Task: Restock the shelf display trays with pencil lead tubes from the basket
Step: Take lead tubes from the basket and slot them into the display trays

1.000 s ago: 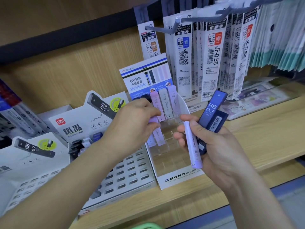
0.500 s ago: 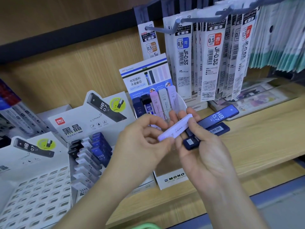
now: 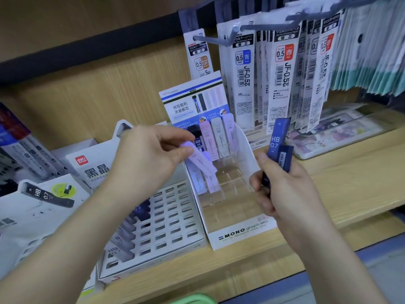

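My left hand (image 3: 149,159) pinches a pale lilac lead tube (image 3: 200,160) and holds it tilted over the left columns of the clear MONO display tray (image 3: 241,234). Several pastel tubes (image 3: 217,137) stand in the tray's back row, and a few more (image 3: 210,183) sit lower on its left side. My right hand (image 3: 282,191) grips dark blue HB 0.7 lead tubes (image 3: 279,145) upright, just right of the tray. The green rim of the basket (image 3: 197,299) shows at the bottom edge.
A white slotted Deli tray (image 3: 173,218) with dark tubes along its left side sits left of the MONO tray. Another white Deli tray (image 3: 32,213) stands further left. Refill packs (image 3: 282,69) hang on hooks above. The wooden shelf (image 3: 355,178) runs to the right.
My left hand took the lilac tube from my right hand and carried it left over the MONO tray. My right hand drew back and turned the dark blue tubes upright.
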The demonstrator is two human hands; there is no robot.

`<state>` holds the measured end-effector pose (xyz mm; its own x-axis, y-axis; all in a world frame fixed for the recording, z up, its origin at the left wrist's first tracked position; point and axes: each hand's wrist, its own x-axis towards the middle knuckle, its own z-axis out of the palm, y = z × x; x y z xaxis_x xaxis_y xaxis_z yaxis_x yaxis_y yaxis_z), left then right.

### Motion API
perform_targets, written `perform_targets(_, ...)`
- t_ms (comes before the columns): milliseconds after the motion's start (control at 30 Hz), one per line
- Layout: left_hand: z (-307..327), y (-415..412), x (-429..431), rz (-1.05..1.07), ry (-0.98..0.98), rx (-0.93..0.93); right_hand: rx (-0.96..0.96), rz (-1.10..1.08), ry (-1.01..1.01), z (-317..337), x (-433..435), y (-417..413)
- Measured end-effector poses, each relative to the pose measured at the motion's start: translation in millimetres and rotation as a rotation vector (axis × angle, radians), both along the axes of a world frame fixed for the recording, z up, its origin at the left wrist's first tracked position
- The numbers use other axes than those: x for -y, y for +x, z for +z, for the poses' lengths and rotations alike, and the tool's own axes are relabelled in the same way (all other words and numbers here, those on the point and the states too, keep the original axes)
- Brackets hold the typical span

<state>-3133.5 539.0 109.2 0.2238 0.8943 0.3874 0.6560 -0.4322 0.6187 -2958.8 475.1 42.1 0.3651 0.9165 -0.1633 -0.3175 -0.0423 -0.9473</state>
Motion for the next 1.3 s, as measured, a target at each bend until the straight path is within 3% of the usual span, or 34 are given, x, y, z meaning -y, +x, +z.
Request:
perform_targets(167,-17,5,0,-0.082,0.166,-0.281,-0.037,0.069,0.021,2,2,0)
perform_targets(400,-38,10,-5,-0.123,0.409,-0.419,-0.075,0.188,0.084,0,5,0)
perform_targets(500,-43,12,-6,-0.092,0.482,-0.438,-0.072,0.255,0.118,-2,4,0)
perform_targets(733,-42,11,-5,-0.060,0.418,-0.398,-0.052,0.247,0.092,-5,4,1)
perform_targets(967,-36,15,-4,-0.045,0.398,-0.341,-0.237,0.319,0.080,-10,1,2)
perform_targets(1067,-30,15,3,-0.002,0.313,-0.233,-0.241,0.429,0.119,-10,3,2)
perform_targets(1233,-16,18,21,-0.244,-0.226,0.269,-0.177,0.611,0.179,-8,8,-1)
perform_targets(1300,-12,18,27,-0.254,-0.300,0.309,-0.134,0.661,0.187,-7,9,-3)
